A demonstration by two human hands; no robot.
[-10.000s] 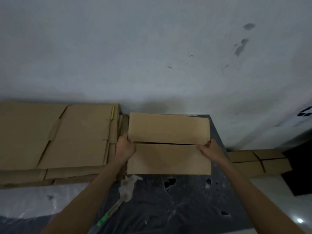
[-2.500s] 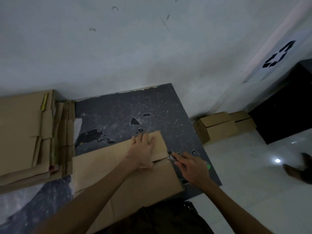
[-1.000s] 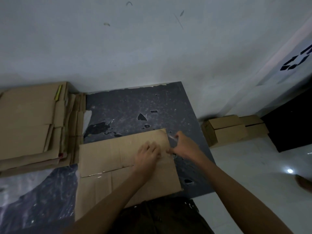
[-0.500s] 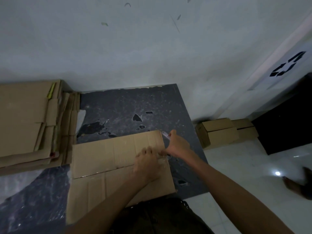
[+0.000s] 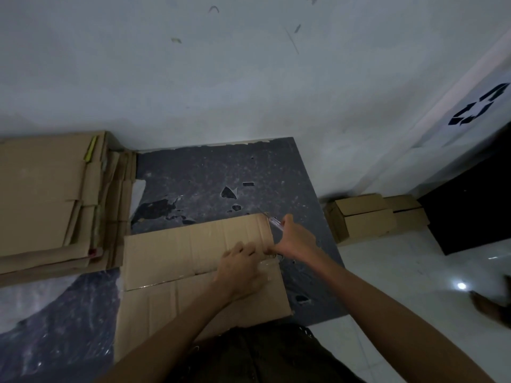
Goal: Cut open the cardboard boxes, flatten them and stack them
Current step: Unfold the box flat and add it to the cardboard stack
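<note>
A brown cardboard box (image 5: 177, 261) lies on the dark table (image 5: 210, 178) in front of me, its taped middle seam running left to right. My left hand (image 5: 240, 268) presses down on the box near its right end, fingers slightly bent. My right hand (image 5: 294, 239) grips a thin cutter (image 5: 272, 221) at the box's far right corner, the blade pointing away along the right edge. A stack of flattened cardboard (image 5: 52, 200) lies at the left against the wall.
Two closed cardboard boxes (image 5: 367, 217) stand on the white floor at the right, beside a black cabinet (image 5: 470, 205). A white wall rises behind the table. A person's foot (image 5: 492, 305) shows at the far right edge. Clear plastic sheet covers the table's left front.
Since a second ago my right hand with the cutter has slid away from me along the box's right edge to the far corner. My left hand stays pressed on the box.
</note>
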